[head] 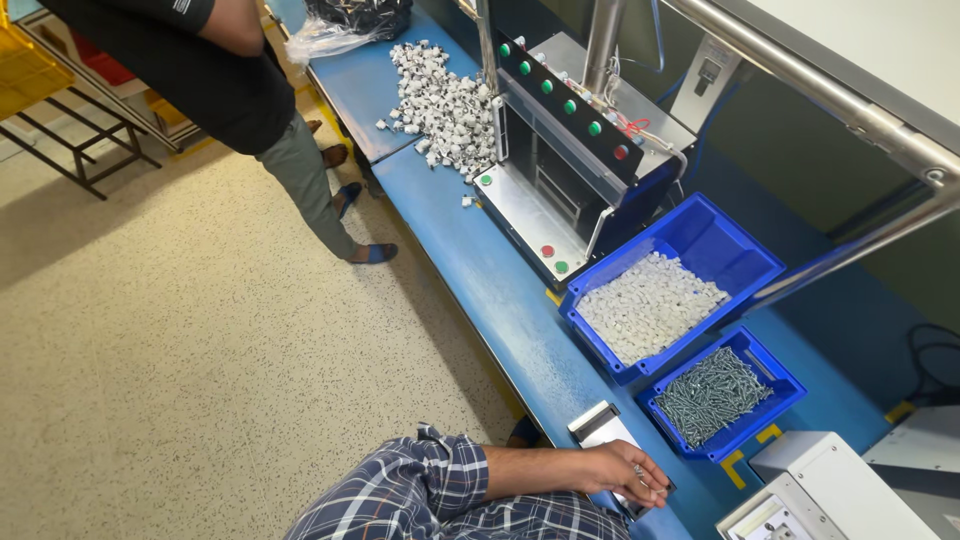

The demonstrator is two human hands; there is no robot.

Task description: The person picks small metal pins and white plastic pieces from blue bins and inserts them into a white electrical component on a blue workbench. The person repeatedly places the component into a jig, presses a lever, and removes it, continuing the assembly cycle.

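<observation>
My left hand point(625, 470) reaches from a plaid sleeve onto the blue bench point(480, 290) at the bottom of the view. Its fingers are curled around a small shiny metal piece, too small to make out. It rests beside a small grey and white fixture point(598, 424). Just beyond the hand stands a small blue bin of metal screws point(770, 365). Behind that, a larger blue bin point(700, 215) holds white plastic pieces. My right hand is out of the picture.
A bench machine point(570, 150) with green and red buttons stands further along, with a loose pile of white pieces point(445, 105) behind it. Another person point(270, 100) stands by the far end. A white device point(830, 480) sits at bottom right. A metal frame runs overhead.
</observation>
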